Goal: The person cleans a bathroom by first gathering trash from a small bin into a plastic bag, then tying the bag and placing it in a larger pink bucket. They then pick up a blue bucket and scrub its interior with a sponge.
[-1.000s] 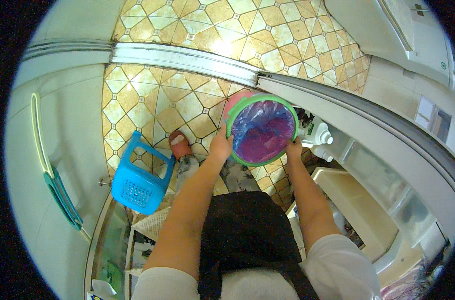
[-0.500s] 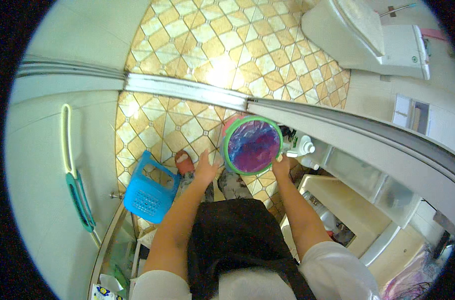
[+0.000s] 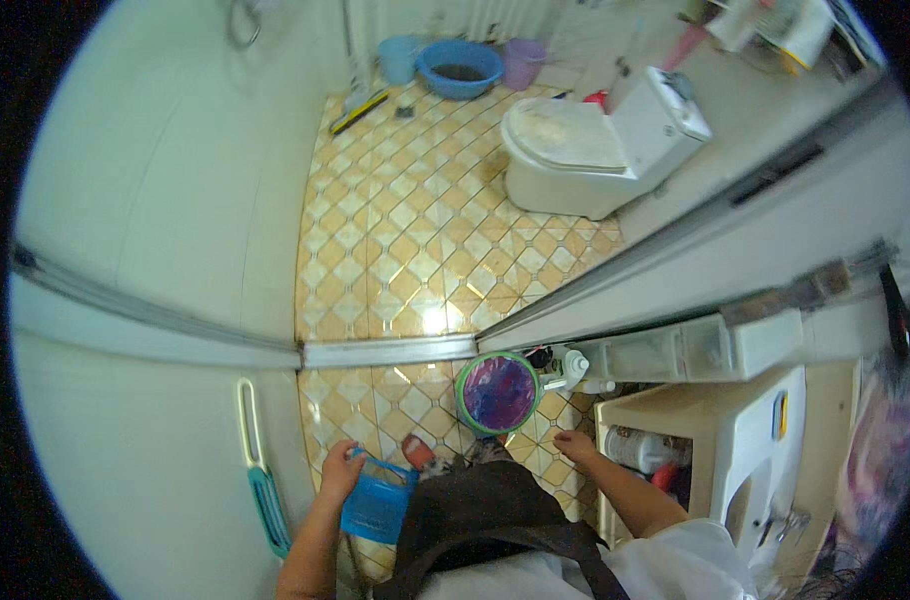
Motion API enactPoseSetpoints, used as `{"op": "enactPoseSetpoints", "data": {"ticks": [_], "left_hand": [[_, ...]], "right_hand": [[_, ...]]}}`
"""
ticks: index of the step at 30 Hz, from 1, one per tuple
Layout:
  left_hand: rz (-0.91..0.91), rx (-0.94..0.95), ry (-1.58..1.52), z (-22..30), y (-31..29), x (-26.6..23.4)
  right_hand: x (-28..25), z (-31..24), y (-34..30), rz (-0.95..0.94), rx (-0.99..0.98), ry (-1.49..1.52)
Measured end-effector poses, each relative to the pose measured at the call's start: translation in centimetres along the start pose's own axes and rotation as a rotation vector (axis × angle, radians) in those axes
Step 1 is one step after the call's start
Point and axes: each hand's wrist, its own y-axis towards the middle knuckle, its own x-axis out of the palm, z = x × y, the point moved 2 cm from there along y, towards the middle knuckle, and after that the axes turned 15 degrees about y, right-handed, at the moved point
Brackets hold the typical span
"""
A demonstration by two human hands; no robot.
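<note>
My left hand (image 3: 341,470) is closed on the upper rim of a blue plastic basket (image 3: 375,510) with perforated sides, beside my left leg. My right hand (image 3: 573,447) is held out over the floor with nothing in it, its fingers loosely bent and partly apart. A round bin with a green rim (image 3: 461,408) stands in front of my feet, lined with a purple-blue plastic bag (image 3: 499,393). The bin is nearest to my right hand, and a gap separates them. A red slipper (image 3: 417,452) shows on my foot next to the basket.
White bottles (image 3: 573,368) stand right of the bin, beside clear drawers (image 3: 655,352). A white cabinet (image 3: 715,420) is at right. Ahead, a metal door sill (image 3: 390,352) crosses the tiled floor, with a toilet (image 3: 565,150) and blue basin (image 3: 460,70) beyond. A long-handled brush (image 3: 265,500) hangs at left.
My right hand has let go of the bin's rim and moved away from it. My left hand has moved left and taken hold of the blue basket. The view has tipped up toward the toilet.
</note>
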Motion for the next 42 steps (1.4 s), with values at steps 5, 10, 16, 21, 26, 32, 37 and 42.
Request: {"op": "enactPoseSetpoints", "data": {"ticks": [5,10,16,21,26,32,37,42], "left_hand": [[0.026,0.294,0.072,8.1,0.0,-3.8],[-0.05,0.468,0.166,11.6,0.8,-3.6],[-0.126,0.621,0.243,15.8,-1.1,-2.6],[-0.258,0.604,0.442,21.3,-3.8,-0.2],[-0.365,0.51,0.628,27.5,-8.4,5.4],[-0.374,0.746,0.713,30.7,-11.8,11.9],[-0.515,0.547,0.837,29.6,-11.6,16.2],[-0.479,0.897,0.956,33.2,-13.5,18.5]], "right_hand": [[-2.6,4.1,-8.0,0.288,-0.09,0.154],[-7.8,1.8,-13.9,0.585,-0.144,0.215],[-14.7,-1.9,-23.9,0.859,-0.273,0.469],[-21.3,6.7,-30.7,1.171,-0.114,0.742],[-26.0,26.2,-36.6,1.653,0.341,0.66],[-28.6,42.4,-41.6,1.514,0.896,0.358],[-31.4,51.7,-42.3,1.485,1.114,0.105],[-32.2,59.4,-42.9,1.421,1.132,0.146]]}}
